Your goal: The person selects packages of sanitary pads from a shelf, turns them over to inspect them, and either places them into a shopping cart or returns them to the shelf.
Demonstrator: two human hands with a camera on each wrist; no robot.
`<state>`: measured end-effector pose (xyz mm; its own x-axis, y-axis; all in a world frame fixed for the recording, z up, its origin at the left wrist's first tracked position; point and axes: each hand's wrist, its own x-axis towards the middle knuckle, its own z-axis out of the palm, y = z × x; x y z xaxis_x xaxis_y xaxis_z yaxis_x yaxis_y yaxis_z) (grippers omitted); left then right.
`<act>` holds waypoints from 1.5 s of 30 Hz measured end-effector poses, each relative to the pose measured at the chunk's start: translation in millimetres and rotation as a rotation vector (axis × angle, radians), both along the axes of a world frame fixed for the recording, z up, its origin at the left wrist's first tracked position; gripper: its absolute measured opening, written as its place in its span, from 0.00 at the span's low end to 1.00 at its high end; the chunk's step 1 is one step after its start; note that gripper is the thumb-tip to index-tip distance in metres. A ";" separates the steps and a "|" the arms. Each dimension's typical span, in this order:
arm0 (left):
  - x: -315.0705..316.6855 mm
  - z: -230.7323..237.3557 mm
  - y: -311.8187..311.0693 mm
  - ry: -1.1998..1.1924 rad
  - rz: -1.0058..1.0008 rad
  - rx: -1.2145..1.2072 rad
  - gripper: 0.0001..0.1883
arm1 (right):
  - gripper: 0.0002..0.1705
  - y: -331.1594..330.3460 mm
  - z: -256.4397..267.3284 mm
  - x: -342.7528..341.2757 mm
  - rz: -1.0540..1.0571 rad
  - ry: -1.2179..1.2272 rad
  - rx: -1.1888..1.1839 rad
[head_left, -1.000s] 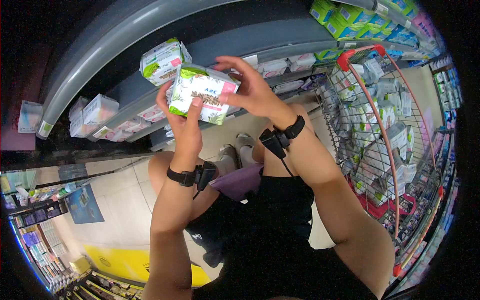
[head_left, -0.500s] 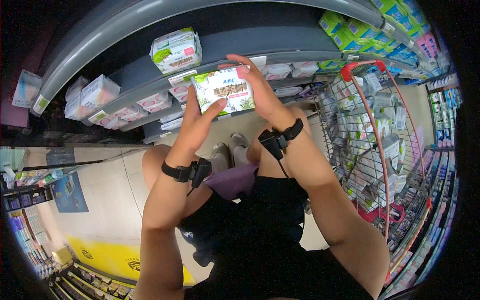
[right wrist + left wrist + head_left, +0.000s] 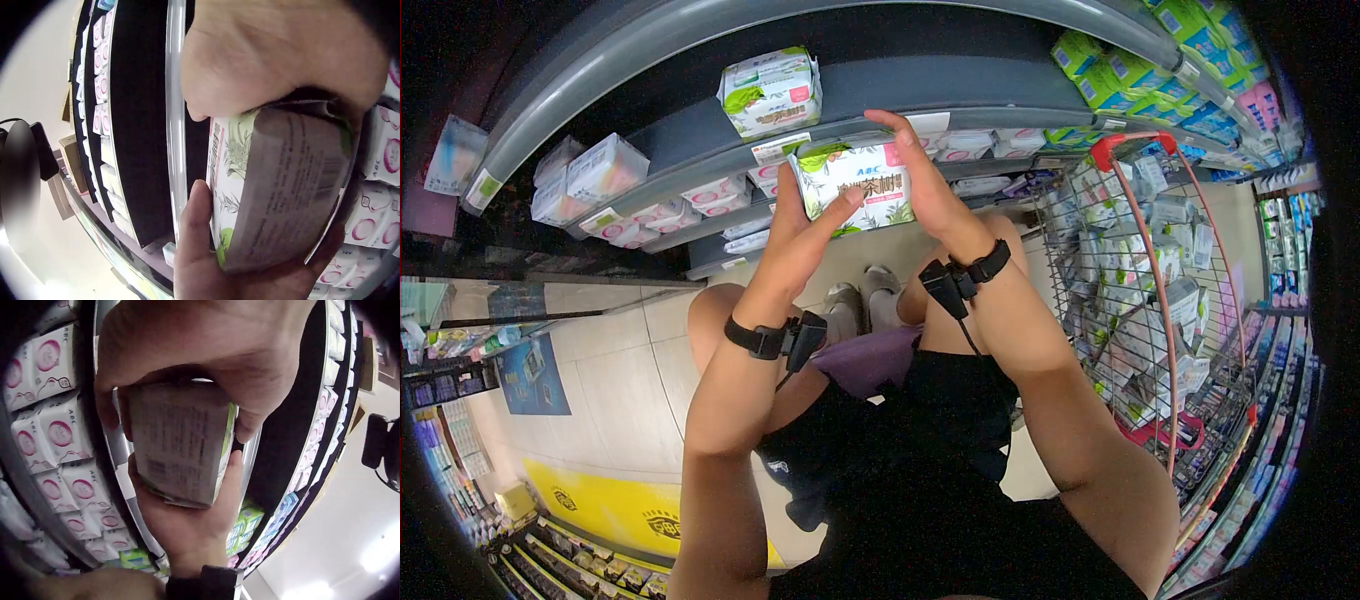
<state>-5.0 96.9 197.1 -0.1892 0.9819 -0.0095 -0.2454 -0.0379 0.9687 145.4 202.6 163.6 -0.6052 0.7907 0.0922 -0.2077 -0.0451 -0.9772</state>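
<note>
A white pack of ABC sanitary pads (image 3: pixel 880 185), printed with green leaves, is held in front of the shelf with its printed face up toward the head camera. My left hand (image 3: pixel 793 245) grips its left end, thumb (image 3: pixel 842 212) across the face. At the other end my right hand (image 3: pixel 930 200) holds the side, and its index finger reaches past the top edge. Both wrist views show the pack's grey text-covered side (image 3: pixel 178 440), spanned by thumb and fingers from either end. A matching pack (image 3: pixel 770 92) stands on the shelf just behind.
The grey shelf (image 3: pixel 880 85) runs across the front, with rows of white-and-pink packs (image 3: pixel 59 434) on lower levels. Green boxes (image 3: pixel 1100 70) are stacked at its right. A wire shopping cart (image 3: pixel 1135 140) full of packs stands close by my right arm.
Both hands have brought the pack right and away from the matching one, turning it level. The left thumb has slid across the face, and the right hand has shifted to the pack's side.
</note>
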 end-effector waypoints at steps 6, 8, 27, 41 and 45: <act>0.0 -2.5 1.8 -0.021 0.021 -0.014 0.32 | 0.33 3.2 -7.9 -1.6 -0.026 -0.025 0.068; 0.5 -2.8 1.7 -0.025 0.022 -0.016 0.32 | 0.33 1.5 -4.6 -0.9 -0.020 -0.022 0.041; 9.8 -0.8 4.7 -0.058 0.015 -0.025 0.32 | 0.28 4.2 -2.4 4.7 -0.050 0.018 0.051; 15.1 -1.7 14.2 0.003 0.028 -0.010 0.34 | 0.24 3.8 6.5 14.9 -0.040 0.055 -0.053; -0.8 2.5 19.9 0.309 -0.013 0.076 0.30 | 0.24 7.1 7.7 17.6 -0.054 0.086 -0.048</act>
<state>-5.8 116.8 199.6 -0.1594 0.9799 0.1202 0.0595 -0.1120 0.9919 163.0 209.7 171.3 -0.5533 0.8265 0.1032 -0.2940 -0.0778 -0.9526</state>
